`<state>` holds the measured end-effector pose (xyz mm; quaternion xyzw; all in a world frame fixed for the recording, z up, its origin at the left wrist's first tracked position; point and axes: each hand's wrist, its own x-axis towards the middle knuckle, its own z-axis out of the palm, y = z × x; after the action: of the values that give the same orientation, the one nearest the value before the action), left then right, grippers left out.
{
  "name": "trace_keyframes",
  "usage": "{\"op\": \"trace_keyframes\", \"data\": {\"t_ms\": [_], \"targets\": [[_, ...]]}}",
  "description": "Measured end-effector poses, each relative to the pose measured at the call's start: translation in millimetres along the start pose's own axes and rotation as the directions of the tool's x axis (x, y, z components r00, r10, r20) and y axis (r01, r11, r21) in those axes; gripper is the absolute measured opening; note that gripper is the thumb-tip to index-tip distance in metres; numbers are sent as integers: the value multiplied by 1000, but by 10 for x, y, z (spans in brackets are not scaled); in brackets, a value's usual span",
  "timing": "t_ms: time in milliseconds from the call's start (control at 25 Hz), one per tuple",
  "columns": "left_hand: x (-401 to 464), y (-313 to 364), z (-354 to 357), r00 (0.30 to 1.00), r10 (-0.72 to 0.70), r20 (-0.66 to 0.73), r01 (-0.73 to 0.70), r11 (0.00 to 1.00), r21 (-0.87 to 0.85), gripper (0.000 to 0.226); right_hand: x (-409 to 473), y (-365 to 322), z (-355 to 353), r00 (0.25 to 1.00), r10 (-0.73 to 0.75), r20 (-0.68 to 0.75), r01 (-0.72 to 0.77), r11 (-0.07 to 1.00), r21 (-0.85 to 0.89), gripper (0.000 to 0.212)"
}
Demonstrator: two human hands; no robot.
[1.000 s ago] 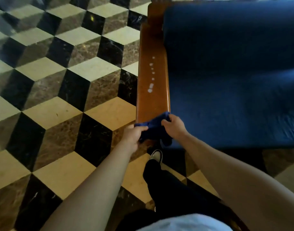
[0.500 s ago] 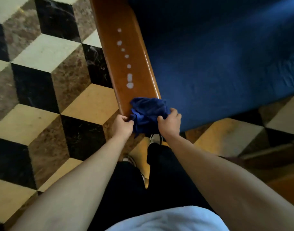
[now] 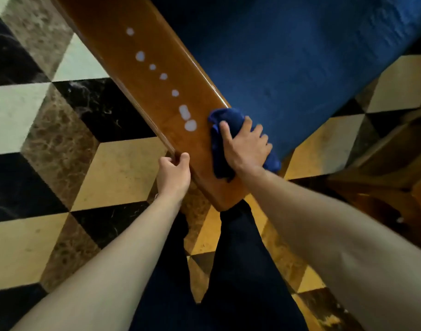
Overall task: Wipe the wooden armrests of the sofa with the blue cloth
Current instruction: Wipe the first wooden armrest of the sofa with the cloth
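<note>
While the patterned marble floor (image 3: 68, 144) fills the left of the view and the sofa's blue cushion (image 3: 288, 56) the far right, a wooden armrest (image 3: 137, 91) runs between them from the far left down to its rounded near end, just in front of the person's dark-trousered legs (image 3: 240, 271). On the armrest's right edge, close to that near end, lies the bunched blue cloth (image 3: 219, 149), pinned to the wood under the right hand (image 3: 247, 144); its fingers (image 3: 225, 130) are spread and curled down over the fabric, clamped on it. Opposite, the left hand (image 3: 173, 173) grips the armrest's left edge, fingers and thumb pinched together on the wood as if to brace.

A line of pale white spots (image 3: 176, 93) dots the middle of the armrest, from the far end to a pair of larger blobs just beside the cloth's far tip. None looks smeared or touched, so the wiping appears barely begun: at most the short stretch of wood under and near the cloth has been covered. By this reading, nearly the whole length of this armrest remains, spots included. The sofa's other armrest is out of view, and nothing here shows whether it has been cleaned; it is likely still to do as well.
</note>
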<state>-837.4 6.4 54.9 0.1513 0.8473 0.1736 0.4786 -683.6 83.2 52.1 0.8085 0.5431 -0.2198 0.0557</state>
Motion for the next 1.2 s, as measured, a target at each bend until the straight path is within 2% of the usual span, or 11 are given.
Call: {"op": "trace_keyframes", "data": {"t_ms": [160, 400, 600, 680, 720, 760, 840, 880, 1000, 1120, 1200], "targets": [[113, -38, -41, 997, 40, 69, -34, 996, -87, 42, 411, 93, -78, 993, -99, 67, 87, 984, 155, 70], [152, 38, -141, 977, -38, 209, 113, 926, -361, 24, 527, 452, -237, 956, -192, 220, 87, 907, 413, 60], [106, 117, -186, 967, -43, 251, 133, 924, -358, 21, -18, 680, -30, 997, -45, -56, 56, 975, 213, 63], [78, 150, -203, 966, -58, 250, 145, 927, -347, 18, -313, 690, 142, 979, 65, -192, 3, 943, 334, 62], [89, 157, -202, 962, -59, 265, 152, 926, -345, 18, -481, 662, 249, 961, 152, -230, -15, 862, 507, 66], [102, 161, -206, 956, -62, 286, 161, 928, -337, 19, -646, 598, 362, 935, 280, -219, -40, 695, 718, 74], [168, 147, -219, 948, -73, 309, 175, 931, -320, 21, -918, 438, 595, 860, 511, -12, -127, 235, 964, 83], [224, 125, -230, 943, -71, 326, 176, 936, -304, 23, -1023, 349, 695, 821, 565, 87, -166, 90, 982, 82], [341, 113, -306, 911, -47, 410, 147, 966, -215, 45, -1215, 46, 881, 644, 734, 216, -208, -104, 973, 73], [409, 137, -436, 866, -80, 493, 97, 995, -9, 66, -1244, -374, 949, 403, 846, 349, -74, -350, 934, 64], [484, 218, -526, 847, -104, 522, 80, 994, 68, 63, -1135, -698, 933, 298, 821, 487, 46, -521, 852, 71]]}}
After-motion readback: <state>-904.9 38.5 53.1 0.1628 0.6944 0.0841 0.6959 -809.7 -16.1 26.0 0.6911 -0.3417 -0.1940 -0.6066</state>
